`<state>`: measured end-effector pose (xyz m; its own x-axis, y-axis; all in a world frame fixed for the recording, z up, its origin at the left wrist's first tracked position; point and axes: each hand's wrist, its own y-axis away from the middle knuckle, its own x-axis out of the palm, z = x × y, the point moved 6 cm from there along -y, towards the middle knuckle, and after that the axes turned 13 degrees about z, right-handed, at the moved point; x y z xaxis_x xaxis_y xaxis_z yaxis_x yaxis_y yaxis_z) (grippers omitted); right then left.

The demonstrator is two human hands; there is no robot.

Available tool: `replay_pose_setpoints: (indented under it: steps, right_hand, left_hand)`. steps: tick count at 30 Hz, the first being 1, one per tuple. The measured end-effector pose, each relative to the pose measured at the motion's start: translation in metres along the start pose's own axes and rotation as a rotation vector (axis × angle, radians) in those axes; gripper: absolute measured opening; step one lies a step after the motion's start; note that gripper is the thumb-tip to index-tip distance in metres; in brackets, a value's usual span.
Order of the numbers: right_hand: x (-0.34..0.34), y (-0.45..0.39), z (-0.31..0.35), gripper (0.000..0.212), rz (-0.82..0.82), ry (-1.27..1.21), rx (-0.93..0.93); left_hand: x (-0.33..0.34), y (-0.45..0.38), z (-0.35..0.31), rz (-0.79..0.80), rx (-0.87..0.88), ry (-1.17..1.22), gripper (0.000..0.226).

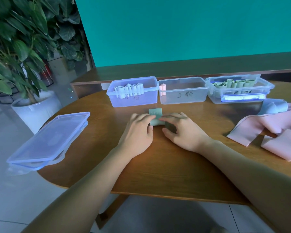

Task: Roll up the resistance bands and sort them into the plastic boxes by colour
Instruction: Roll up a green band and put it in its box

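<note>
We pinch a small, matte green rolled rubber band (pixel 155 117), faint unreadable print on top, between left hand (pixel 139 132) and right hand (pixel 181 132) fingertips on the glossy wooden table (pixel 158 165).

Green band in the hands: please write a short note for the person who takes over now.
Left hand and right hand both pinch the green band, nearly rolled, on the table.
Done: rolls in the left box, one pink roll in the middle box, green rolls in the right box.
Left: finish this roll, put it in the right box, then roll the loose pink bands.
</note>
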<state>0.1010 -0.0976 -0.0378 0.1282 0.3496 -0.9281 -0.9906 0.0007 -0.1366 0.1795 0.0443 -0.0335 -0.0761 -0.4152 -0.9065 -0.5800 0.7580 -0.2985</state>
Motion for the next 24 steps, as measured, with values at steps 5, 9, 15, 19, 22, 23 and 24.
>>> replay_pose_setpoints:
  steps: [5, 9, 15, 19, 22, 23, 24]
  right_hand:
    - [0.000, -0.008, -0.004, 0.048, -0.001, 0.005, 0.017]
    - [-0.002, -0.010, -0.003, 0.047, -0.027, -0.007, -0.006]
    - [0.001, -0.017, -0.007, 0.046, -0.011, -0.018, 0.001]
    - [-0.001, -0.024, -0.010, 0.051, 0.001, -0.009, 0.025]
    - [-0.002, -0.026, -0.010, 0.051, -0.015, -0.008, 0.011]
    - [-0.002, -0.027, -0.010, 0.050, -0.027, -0.016, 0.004]
    - [-0.002, -0.027, -0.010, 0.048, -0.035, -0.024, 0.000]
  left_hand:
    - [0.000, -0.002, 0.003, -0.023, 0.012, 0.004, 0.032]
    - [0.003, -0.008, 0.007, 0.018, -0.023, 0.007, 0.037]
    - [0.002, -0.013, 0.007, 0.014, -0.020, -0.001, 0.039]
    - [0.002, -0.016, 0.008, -0.013, 0.001, 0.006, 0.032]
    - [0.005, -0.021, 0.013, 0.013, -0.029, 0.011, 0.037]
    - [0.006, -0.023, 0.014, 0.026, -0.040, 0.010, 0.039]
    - [0.006, -0.025, 0.015, 0.037, -0.048, 0.008, 0.040]
